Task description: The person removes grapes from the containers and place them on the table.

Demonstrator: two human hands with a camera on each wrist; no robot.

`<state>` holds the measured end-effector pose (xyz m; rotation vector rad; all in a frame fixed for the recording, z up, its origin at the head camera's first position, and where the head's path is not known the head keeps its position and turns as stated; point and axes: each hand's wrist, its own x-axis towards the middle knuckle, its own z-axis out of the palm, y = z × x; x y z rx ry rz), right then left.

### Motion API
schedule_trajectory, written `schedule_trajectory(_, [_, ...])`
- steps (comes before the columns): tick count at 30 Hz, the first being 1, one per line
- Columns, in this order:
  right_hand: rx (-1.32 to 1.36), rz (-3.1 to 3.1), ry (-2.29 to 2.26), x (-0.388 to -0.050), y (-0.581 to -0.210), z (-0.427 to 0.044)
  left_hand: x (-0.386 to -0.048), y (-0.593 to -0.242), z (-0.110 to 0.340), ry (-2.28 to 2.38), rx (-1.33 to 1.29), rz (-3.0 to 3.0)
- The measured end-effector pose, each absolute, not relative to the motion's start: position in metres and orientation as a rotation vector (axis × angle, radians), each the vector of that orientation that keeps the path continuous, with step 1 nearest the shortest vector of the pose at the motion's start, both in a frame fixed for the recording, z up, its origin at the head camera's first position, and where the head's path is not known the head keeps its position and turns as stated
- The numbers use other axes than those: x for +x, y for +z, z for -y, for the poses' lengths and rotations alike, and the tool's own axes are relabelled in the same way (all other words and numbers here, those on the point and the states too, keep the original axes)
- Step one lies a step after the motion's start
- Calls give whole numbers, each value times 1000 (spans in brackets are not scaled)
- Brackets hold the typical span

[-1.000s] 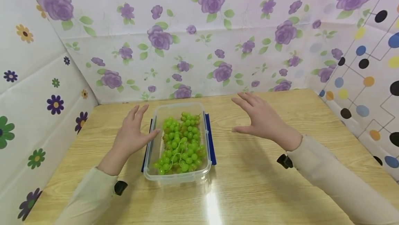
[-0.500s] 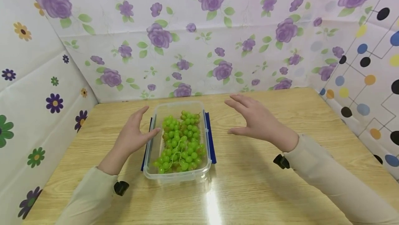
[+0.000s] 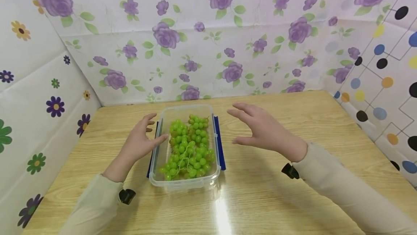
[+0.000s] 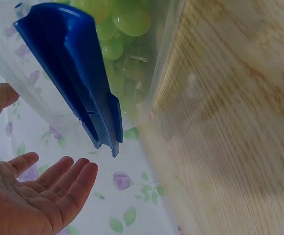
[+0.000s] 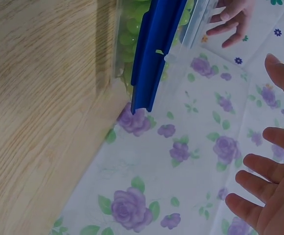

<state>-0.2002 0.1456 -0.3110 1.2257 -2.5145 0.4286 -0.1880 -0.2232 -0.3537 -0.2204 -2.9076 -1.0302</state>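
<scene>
Green grapes (image 3: 198,155) lie in bunches inside a clear plastic container (image 3: 177,183) on the table. Its right blue latch flap (image 3: 219,144) hangs out along the side, and the left blue flap (image 4: 78,63) also stands unfastened in the left wrist view. My left hand (image 3: 137,142) is at the container's left side, thumb tip over the rim and fingers spread; whether the thumb touches the rim I cannot tell. My right hand (image 3: 267,130) hovers to the right of the container, apart from it, with thumb and fingers spread and nothing held.
The wooden table (image 3: 257,198) extends around the container. Behind it hangs a cloth with purple flowers (image 3: 232,72). Flowered cloth (image 3: 55,106) lines the left side and dotted cloth (image 3: 387,83) the right.
My right hand has moved left, closer to the container. My left hand stays nearly in place, its fingers shifting slightly. The container and grapes have not moved.
</scene>
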Motion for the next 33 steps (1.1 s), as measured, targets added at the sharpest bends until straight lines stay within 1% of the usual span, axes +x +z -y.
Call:
schedule_trajectory(15, [1284, 2478, 501, -196, -320, -130, -186, -347, 225, -1293, -121, 2987])
schedule_trajectory(33, [1403, 2413, 516, -192, -328, -107, -186, -353, 231, -1453, -75, 2942])
